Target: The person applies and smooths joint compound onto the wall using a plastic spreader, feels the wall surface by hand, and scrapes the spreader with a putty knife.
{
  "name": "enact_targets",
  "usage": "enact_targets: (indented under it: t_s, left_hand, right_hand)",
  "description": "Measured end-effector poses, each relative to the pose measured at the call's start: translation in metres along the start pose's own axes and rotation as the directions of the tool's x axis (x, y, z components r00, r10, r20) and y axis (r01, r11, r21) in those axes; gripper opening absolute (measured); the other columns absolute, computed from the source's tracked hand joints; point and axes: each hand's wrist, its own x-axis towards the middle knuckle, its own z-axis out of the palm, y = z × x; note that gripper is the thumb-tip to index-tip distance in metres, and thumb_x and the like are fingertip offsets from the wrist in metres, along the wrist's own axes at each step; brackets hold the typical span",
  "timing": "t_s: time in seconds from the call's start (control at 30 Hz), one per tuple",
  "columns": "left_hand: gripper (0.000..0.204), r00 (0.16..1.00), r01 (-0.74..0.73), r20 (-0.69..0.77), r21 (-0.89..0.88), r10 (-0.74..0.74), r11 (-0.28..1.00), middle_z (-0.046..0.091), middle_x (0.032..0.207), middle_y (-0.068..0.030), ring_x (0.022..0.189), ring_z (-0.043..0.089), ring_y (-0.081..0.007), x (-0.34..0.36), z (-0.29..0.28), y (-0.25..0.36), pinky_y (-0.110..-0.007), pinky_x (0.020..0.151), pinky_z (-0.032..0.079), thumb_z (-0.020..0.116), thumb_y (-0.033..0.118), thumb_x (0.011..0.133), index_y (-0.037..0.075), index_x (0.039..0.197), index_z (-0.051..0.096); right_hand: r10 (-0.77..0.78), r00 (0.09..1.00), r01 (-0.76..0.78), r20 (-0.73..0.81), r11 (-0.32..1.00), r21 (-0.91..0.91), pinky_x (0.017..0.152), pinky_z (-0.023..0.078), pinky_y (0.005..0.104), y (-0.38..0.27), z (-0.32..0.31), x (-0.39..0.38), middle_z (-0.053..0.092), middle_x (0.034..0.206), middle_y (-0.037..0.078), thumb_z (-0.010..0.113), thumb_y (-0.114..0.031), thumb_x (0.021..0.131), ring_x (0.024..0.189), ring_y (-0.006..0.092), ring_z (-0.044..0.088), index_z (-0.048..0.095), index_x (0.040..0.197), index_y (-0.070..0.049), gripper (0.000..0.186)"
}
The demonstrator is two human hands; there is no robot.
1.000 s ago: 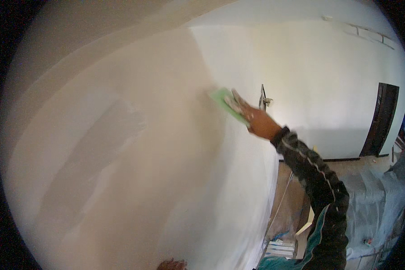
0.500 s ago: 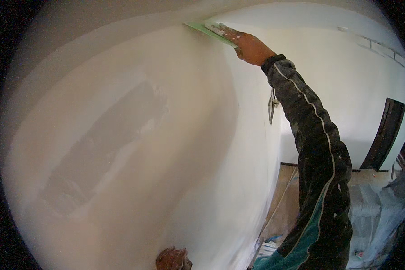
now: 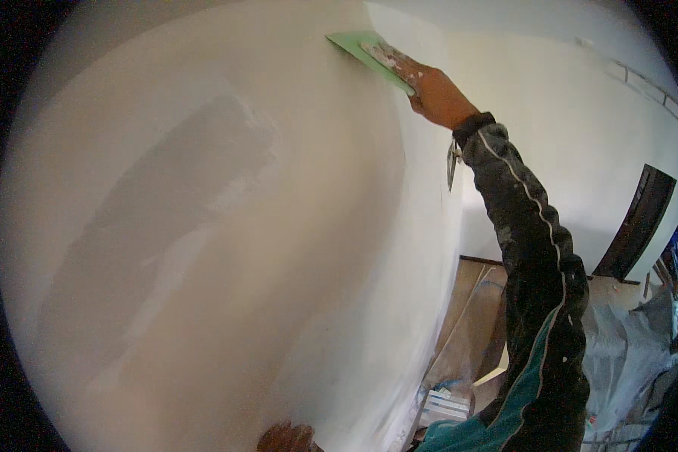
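- Right hand [image 3: 438, 94]: raised at the upper middle of the view. Fingers [image 3: 404, 68] closed on the green scraper [image 3: 349, 43], lying along its upper face; white smears coat the fingers.
- Green scraper: positioned at the upper part of the near wall [image 3: 316, 226], close to the corner with the far wall [image 3: 535, 135]. The blade points to the upper left. Full contact along its edge cannot be confirmed.
- Left hand [image 3: 285, 438]: cut off by the lower edge, in front of the near wall. Grip cannot be told.
- Near wall: pale, with a long grey patch [image 3: 158, 196] running diagonally, left of the scraper.
- Right sleeve [image 3: 539, 248]: dark, with a teal panel and pale piping.
- White slatted object [image 3: 446, 407]: low, left of the sleeve. Whether it is a container cannot be told.
- Clear plastic sheet [image 3: 621, 350]: right of the sleeve, below the dark panel [image 3: 635, 222].
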Motion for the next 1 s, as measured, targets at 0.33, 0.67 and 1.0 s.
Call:
enact_targets:
  t_s: [0.33, 0.67, 1.0]
  left_hand:
    - [0.020, 0.998, -0.004, 0.068, 0.008, 0.004, 1.000, 0.065, 0.088, -0.0120, 0.082, 0.063, -0.0281, -0.014, 0.005, 0.013, -0.043, 0.077, 0.052, 0.052, 0.012, 0.081, -0.001, 0.091, 0.064]
    - [0.017, 0.992, 0.020, 0.126, 0.047, -0.026, 0.999, 0.065, 0.081, -0.0112, 0.077, 0.064, -0.0254, 0.026, 0.029, -0.003, -0.041, 0.073, 0.054, 0.051, 0.009, 0.081, -0.001, 0.084, 0.064]
    - [0.015, 1.000, -0.003, -0.011, 0.058, 0.004, 0.998, 0.064, 0.092, -0.0110, 0.084, 0.063, -0.0270, 0.032, 0.055, -0.004, -0.043, 0.079, 0.051, 0.057, 0.012, 0.078, 0.002, 0.088, 0.063]
  right_hand:
    - [0.115, 0.975, -0.140, 0.192, 0.982, 0.127, 0.098, 0.042, 0.0404, -0.061, 0.025, -0.123, 0.023, 0.145, 0.016, 0.048, 0.014, 0.064, 0.127, 0.0348, 0.034, 0.021, 0.141, -0.027, 0.091]
    - [0.103, 0.904, -0.218, 0.415, 0.946, 0.239, 0.104, 0.034, 0.0437, -0.064, 0.055, -0.206, 0.020, 0.146, 0.016, 0.050, 0.011, 0.069, 0.128, 0.0366, 0.032, 0.026, 0.140, -0.026, 0.084]
    - [0.098, 0.995, -0.097, -0.012, 0.991, 0.090, 0.094, 0.046, 0.0381, 0.020, 0.007, -0.060, 0.026, 0.144, 0.013, 0.054, 0.013, 0.060, 0.118, 0.0348, 0.044, 0.027, 0.139, -0.020, 0.089]
